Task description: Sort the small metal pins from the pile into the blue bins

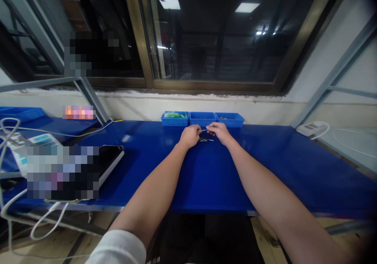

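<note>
My left hand [191, 136] and my right hand [218, 132] meet over the blue table [206, 177], just in front of the bins. Between them runs a thin, pale rod-like piece [204, 130], pinched by the fingers of both hands. It is too small to name. Several thin metallic pieces [207, 140] lie on the table right below the hands. Behind them stand a blue bin [175, 122] with green packets, a middle blue bin [202, 122] whose contents I cannot make out, and a right blue bin [231, 124] holding small metallic pieces.
On the left a phone or tablet [110, 158] lies with a white cable [60, 221] below it. A white power strip [312, 128] sits at the right end. Grey metal frame bars [332, 75] and a window [218, 32] border the table.
</note>
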Demonstrator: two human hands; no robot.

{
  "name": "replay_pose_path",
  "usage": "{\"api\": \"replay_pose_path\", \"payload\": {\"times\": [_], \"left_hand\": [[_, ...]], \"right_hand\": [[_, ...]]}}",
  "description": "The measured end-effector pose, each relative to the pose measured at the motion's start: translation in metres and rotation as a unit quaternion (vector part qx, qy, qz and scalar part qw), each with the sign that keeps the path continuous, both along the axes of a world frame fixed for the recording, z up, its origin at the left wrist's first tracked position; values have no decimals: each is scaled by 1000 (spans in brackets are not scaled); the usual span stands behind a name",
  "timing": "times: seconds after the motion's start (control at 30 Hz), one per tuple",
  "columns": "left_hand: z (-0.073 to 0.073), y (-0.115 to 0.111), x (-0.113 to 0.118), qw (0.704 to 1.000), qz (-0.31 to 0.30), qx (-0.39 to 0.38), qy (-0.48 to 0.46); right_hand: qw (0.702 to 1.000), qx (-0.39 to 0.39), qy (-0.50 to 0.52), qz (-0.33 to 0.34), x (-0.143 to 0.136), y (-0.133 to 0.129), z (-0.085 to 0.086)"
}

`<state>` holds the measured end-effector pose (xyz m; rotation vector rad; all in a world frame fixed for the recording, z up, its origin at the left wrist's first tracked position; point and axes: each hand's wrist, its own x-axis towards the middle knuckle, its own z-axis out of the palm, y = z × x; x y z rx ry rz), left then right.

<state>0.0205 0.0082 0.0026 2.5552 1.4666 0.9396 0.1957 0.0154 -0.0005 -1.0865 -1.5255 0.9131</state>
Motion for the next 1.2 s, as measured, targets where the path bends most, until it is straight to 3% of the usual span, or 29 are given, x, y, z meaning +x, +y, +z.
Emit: {"api": "replay_pose_path", "payload": {"times": [0.13,0.27,0.4,0.53,0.7,0.87,1.07,1.2], "left_hand": [[0,-1,1,1000,-13,0,-7],[-1,-1,2,1000,-14,1,-23],[-3,0,1,999,13,-4,-31],[-4,1,-1,999,21,-22,-21],[-3,-2,0,999,-2,-31,-6],[2,-9,-1,990,-27,-90,103],[0,-12,0,963,-10,-191,191],[-1,-11,3,959,-10,-200,202]], "right_hand": [[1000,-14,15,-2,2,0,0],[991,53,-19,-124,6,1,2],[944,131,-143,-266,17,7,2],[907,128,-246,-317,27,14,1],[903,54,-315,-288,27,14,-4],[900,110,-315,-280,19,9,-3],[926,126,-355,-21,6,-2,-2],[921,122,-369,6,-1,-4,-5]]}}
